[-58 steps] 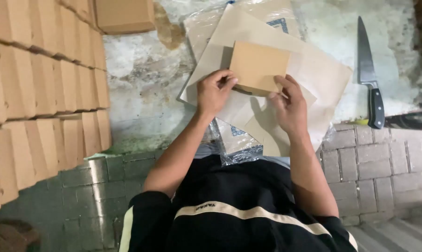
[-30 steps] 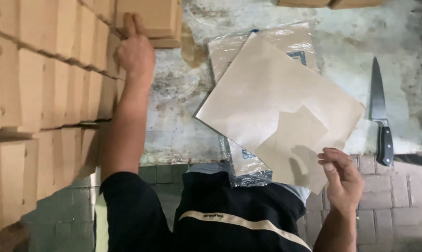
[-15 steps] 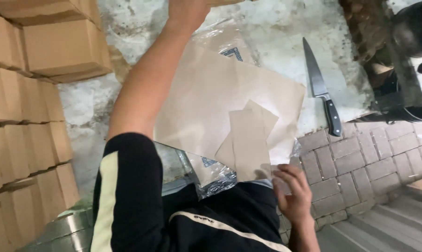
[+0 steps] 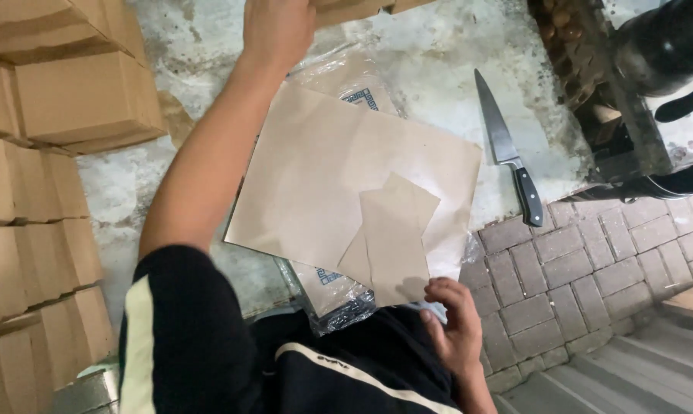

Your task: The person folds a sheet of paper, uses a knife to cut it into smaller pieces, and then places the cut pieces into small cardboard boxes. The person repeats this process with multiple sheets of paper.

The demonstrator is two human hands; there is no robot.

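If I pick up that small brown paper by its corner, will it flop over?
Probably yes. The small brown paper looks thin and lies flat on the big brown sheet, so it would likely droop and weigh almost nothing. It seems loose under the right hand, so a push should slide it easily.

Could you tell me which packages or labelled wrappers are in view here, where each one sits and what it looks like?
Stacked cardboard boxes: along the left edge, plain brown, rectangular.
Brown box: top edge, under the left hand, mostly out of frame.
Clear plastic wrapper: under the large brown paper sheet, crinkled, with small blue printed marks.
Small folded paper pieces: on the sheet, near the right hand, tan.
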